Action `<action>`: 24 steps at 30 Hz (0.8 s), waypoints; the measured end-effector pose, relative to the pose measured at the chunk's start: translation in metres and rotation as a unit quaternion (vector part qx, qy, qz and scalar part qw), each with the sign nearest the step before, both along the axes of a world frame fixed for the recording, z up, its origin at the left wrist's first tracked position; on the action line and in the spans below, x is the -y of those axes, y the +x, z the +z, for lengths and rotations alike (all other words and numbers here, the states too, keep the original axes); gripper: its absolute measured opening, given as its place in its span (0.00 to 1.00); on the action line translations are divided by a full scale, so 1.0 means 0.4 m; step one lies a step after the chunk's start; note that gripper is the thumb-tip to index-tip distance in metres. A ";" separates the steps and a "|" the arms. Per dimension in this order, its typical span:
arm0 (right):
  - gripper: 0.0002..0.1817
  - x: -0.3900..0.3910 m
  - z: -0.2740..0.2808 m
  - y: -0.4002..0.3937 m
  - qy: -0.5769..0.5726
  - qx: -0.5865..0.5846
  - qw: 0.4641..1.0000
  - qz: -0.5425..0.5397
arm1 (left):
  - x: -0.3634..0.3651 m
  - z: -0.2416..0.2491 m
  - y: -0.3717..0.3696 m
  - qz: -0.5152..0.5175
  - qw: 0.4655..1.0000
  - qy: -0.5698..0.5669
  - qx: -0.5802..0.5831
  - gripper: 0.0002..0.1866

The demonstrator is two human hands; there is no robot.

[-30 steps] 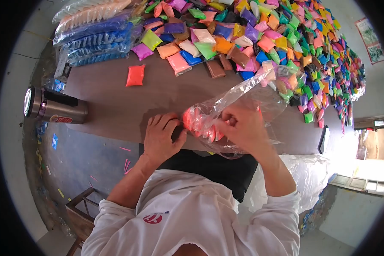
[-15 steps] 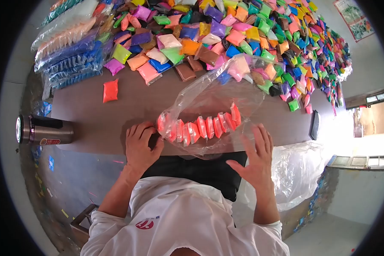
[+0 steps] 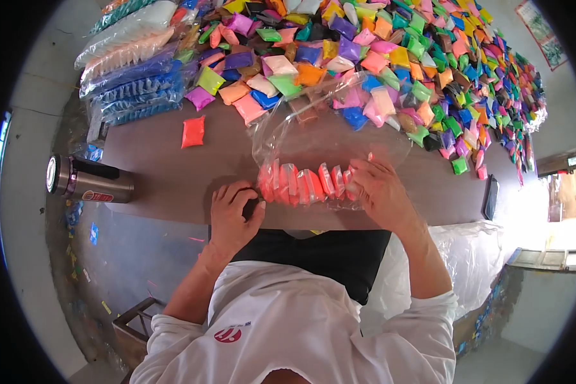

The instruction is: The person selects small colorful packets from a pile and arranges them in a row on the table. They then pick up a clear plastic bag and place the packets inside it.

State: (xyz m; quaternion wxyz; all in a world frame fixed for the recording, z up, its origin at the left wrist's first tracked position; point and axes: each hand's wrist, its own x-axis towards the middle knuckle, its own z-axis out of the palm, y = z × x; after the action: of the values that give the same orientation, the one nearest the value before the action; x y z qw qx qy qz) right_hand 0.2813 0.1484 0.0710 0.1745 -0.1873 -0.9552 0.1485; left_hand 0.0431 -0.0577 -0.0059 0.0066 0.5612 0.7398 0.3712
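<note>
A row of red packets point(image 3: 306, 184) lies side by side in a clear plastic bag point(image 3: 288, 136) near the table's front edge. My left hand point(image 3: 235, 211) rests at the row's left end, fingers curled with the thumb near the fingertips; whatever is between them is too small to make out. At the right end, my right hand point(image 3: 379, 191) has its fingers bent over the last packets and the bag, touching them. Its fingertips are partly hidden, so a firm grip cannot be made out. A single red packet point(image 3: 193, 132) lies apart, further left.
Many coloured packets point(image 3: 349, 48) are heaped across the back of the table point(image 3: 153, 153). Filled clear bags point(image 3: 137, 83) are stacked at the back left. A steel flask point(image 3: 89, 179) lies at the left edge, a dark flat object point(image 3: 490, 197) at the right. Clear plastic point(image 3: 467, 256) hangs below.
My right hand has moved left and up from beside the bag onto the row's right end, its spread fingers now bent. My left hand stays at the left end. The whole view has shifted.
</note>
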 end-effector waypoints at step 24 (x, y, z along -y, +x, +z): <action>0.11 -0.217 -0.030 -0.091 -0.313 0.090 0.944 -0.052 | -0.385 0.082 -0.032 -0.206 0.978 -0.003 -0.038 0.07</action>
State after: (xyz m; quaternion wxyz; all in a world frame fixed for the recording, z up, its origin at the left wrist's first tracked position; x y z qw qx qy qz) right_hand 0.2447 0.2353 0.0589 0.0278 -0.2948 -0.8612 0.4132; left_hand 0.0303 0.0961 0.0271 0.0566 0.7147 0.6094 0.3384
